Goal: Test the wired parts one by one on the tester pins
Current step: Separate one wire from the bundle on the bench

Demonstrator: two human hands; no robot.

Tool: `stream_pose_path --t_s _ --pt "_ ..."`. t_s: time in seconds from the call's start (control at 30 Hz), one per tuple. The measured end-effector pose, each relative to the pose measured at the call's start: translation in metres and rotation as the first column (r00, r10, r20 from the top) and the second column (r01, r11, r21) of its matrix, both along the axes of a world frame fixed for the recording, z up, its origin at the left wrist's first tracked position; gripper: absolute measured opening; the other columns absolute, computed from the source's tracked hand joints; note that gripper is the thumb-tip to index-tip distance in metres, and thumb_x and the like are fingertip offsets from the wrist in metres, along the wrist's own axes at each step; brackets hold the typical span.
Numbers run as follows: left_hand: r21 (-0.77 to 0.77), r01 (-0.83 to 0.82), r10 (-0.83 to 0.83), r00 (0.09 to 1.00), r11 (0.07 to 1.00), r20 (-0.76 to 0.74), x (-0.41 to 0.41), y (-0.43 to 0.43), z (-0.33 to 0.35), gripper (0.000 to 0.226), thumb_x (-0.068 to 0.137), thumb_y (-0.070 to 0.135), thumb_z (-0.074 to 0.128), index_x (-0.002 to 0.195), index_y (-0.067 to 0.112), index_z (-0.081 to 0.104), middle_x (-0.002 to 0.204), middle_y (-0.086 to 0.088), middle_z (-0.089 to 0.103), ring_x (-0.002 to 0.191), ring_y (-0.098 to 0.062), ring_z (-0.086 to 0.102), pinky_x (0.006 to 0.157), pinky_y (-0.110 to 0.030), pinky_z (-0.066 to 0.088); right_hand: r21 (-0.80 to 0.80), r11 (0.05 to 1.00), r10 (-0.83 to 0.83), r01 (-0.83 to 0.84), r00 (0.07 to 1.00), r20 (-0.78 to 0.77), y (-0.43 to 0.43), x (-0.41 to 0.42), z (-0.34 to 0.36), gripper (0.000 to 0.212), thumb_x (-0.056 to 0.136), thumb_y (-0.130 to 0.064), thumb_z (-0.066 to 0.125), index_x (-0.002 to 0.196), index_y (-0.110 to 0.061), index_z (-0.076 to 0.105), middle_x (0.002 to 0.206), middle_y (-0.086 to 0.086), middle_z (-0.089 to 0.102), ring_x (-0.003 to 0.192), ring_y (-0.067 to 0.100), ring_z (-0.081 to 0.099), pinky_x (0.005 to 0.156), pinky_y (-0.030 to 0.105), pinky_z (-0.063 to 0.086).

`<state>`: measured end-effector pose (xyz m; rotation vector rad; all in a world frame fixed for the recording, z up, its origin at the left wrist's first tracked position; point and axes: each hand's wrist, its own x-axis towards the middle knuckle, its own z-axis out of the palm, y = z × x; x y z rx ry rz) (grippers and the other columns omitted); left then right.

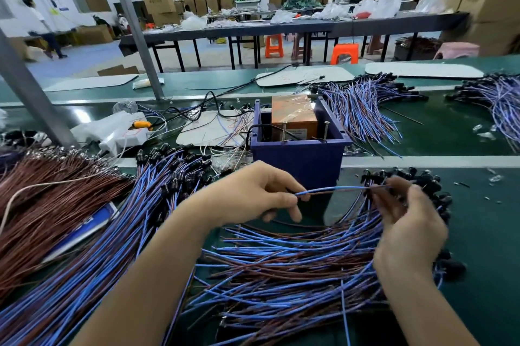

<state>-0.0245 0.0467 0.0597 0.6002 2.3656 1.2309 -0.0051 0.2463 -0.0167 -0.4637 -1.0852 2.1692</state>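
One wired part [337, 189], a blue and a brown lead, stretches level between my hands just in front of the tester. My left hand [261, 193] pinches its bare wire ends. My right hand [405, 219] grips the end with the black head, over a pile of like parts [295, 261] fanned across the green mat. The tester is a dark blue box [298, 157] with two upright screw pins [284, 132] on its rim and an orange block [294, 115] inside. The part is below and in front of the pins, apart from them.
Another heap of blue-brown parts [118, 219] lies at the left beside a brown wire bundle [42, 191]. Further bundles [363, 106] lie on the belt behind the tester. A grey post [31, 92] rises at the left. White foam and cables [121, 132] lie behind the left heap.
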Motion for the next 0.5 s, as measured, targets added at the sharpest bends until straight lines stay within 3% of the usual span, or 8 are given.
stream_pose_path --t_s 0.1,0.2,0.27,0.33,0.43,0.5 --pt "-0.006 -0.029 0.029 1.0 1.0 -0.01 -0.003 -0.018 0.01 0.014 0.093 0.01 0.058 0.096 0.013 0.072 0.082 -0.001 0.074 0.05 -0.008 0.044 0.047 -0.013 0.038 0.191 0.961 -0.22 0.199 0.97 0.099 0.012 -0.006 -0.006 0.019 0.093 -0.008 0.058 0.083 -0.025 0.058 0.075 -0.009 0.06 0.06 -0.003 0.06 0.065 0.013 0.049" --pt "0.027 -0.101 0.103 0.993 0.995 -0.062 -0.007 -0.037 0.018 0.009 0.085 0.015 0.068 0.092 0.017 0.074 0.082 -0.005 0.074 0.052 -0.005 0.047 0.048 -0.013 0.039 0.343 0.908 -0.287 0.239 0.953 0.095 0.012 -0.006 -0.009 0.026 0.087 -0.007 0.064 0.078 -0.029 0.055 0.074 -0.008 0.056 0.057 -0.009 0.054 0.059 0.007 0.042" --pt "0.112 -0.171 0.182 0.979 0.979 -0.093 -0.008 -0.048 0.024 0.017 0.073 0.025 0.075 0.089 0.02 0.075 0.082 -0.006 0.074 0.052 -0.004 0.049 0.045 -0.013 0.038 0.441 0.867 -0.3 0.231 0.949 0.093 0.011 -0.005 -0.01 0.028 0.084 -0.005 0.063 0.075 -0.03 0.054 0.073 -0.008 0.056 0.057 -0.007 0.053 0.058 0.008 0.042" --pt "0.218 -0.213 0.239 0.966 0.952 -0.097 -0.007 -0.056 0.029 0.023 0.064 0.031 0.075 0.085 0.022 0.075 0.079 -0.004 0.073 0.054 -0.005 0.054 0.044 -0.013 0.041 0.537 0.819 -0.297 0.203 0.95 0.095 0.01 -0.005 -0.012 0.029 0.082 -0.003 0.061 0.076 -0.03 0.054 0.073 -0.004 0.056 0.059 -0.001 0.053 0.06 0.016 0.044" --pt "0.349 -0.239 0.28 0.957 0.906 -0.072 -0.004 -0.066 0.034 0.019 0.059 0.026 0.075 0.077 0.021 0.076 0.077 -0.006 0.073 0.062 -0.01 0.067 0.048 -0.015 0.049 0.716 0.675 -0.315 0.177 0.947 0.062 0.007 -0.003 -0.014 0.02 0.079 0.002 0.059 0.082 -0.017 0.055 0.081 0.008 0.057 0.069 0.024 0.053 0.067 0.04 0.046" --pt "0.431 -0.235 0.274 0.961 0.871 -0.031 -0.003 -0.071 0.036 0.02 0.056 0.024 0.076 0.075 0.018 0.076 0.079 -0.009 0.073 0.07 -0.015 0.071 0.056 -0.016 0.054 0.807 0.567 -0.339 0.164 0.94 0.047 0.008 -0.003 -0.015 0.017 0.076 0.007 0.06 0.083 -0.008 0.057 0.083 0.01 0.057 0.076 0.031 0.052 0.073 0.041 0.043"
